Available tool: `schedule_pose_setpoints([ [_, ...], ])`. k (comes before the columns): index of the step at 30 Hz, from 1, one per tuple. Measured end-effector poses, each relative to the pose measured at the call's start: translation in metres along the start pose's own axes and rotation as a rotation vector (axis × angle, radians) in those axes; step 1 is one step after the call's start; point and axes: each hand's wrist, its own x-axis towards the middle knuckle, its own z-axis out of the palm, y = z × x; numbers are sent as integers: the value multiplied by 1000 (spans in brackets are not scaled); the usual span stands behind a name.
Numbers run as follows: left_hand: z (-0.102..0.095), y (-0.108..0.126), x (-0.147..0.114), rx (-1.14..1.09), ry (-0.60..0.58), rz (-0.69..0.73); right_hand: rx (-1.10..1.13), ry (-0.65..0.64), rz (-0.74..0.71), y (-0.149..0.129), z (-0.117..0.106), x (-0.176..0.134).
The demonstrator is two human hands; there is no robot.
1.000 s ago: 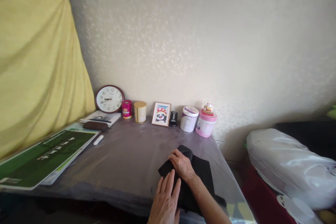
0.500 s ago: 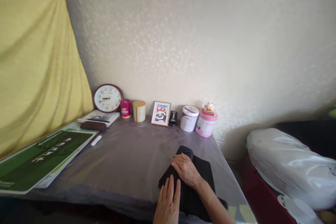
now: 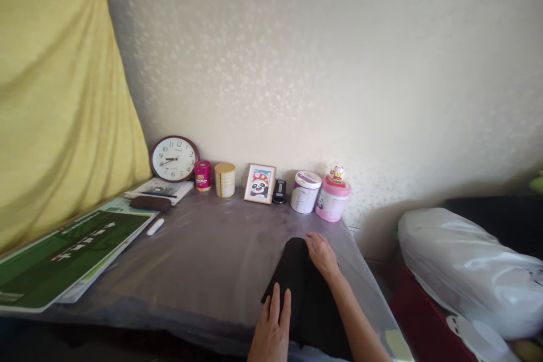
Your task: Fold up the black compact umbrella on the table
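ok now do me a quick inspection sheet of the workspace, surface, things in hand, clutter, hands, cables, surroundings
Surface: grey table with a slight sheen.
Things in hand: black cloth, lying on the table's near right part.
Clutter: clock, magenta tin, yellow-lidded can, framed picture, white can and pink can along the back, figurine on the pink can; green board and brown case at left.
Hands: left hand on the cloth's left side, fingers extended; right hand at its far right edge, fingers bent.
Cables: nothing seen.
Surroundings: yellow curtain left, pale wall behind, white bag right.
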Motion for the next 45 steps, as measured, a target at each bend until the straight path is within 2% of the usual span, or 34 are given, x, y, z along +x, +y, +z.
schedule_pose_setpoints([
  [2, -2, 1, -3, -27, 3, 17, -8, 99, 113, 13, -13, -19],
  [5, -8, 4, -8, -40, 15, 26, -34, 160, 235, 32, -27, -54],
  [7, -14, 9, -13, -45, 13, 16, 4, 141, 325, 40, -32, -75],
  [10, -24, 15, -18, -42, -8, -12, 144, 33, 446, 39, -35, -97],
  [12, -30, 18, -21, -32, -18, -28, 237, -17, 488, 33, -36, -105],
  [14, -33, 20, -23, -31, -19, -36, 312, -15, 496, 24, -37, -108],
  [18, -35, 22, -24, -62, -14, -34, 394, 9, 494, 9, -43, -108],
  [20, -35, 22, -24, -56, -22, -36, 479, -35, 469, 2, -49, -106],
  [23, -35, 22, -24, -43, -29, -43, 722, -145, 428, -12, -58, -98],
  [25, -35, 22, -24, -50, -28, -44, 854, -168, 407, -24, -60, -89],
  [30, -29, 20, -20, -38, -10, -36, 1027, -146, 331, -55, -46, -64],
  [35, -14, 12, -14, -41, 22, -10, 924, -137, 268, -69, -22, -52],
  [45, 1, -5, -10, -86, 99, 50, 655, -139, 272, -66, 5, -45],
])
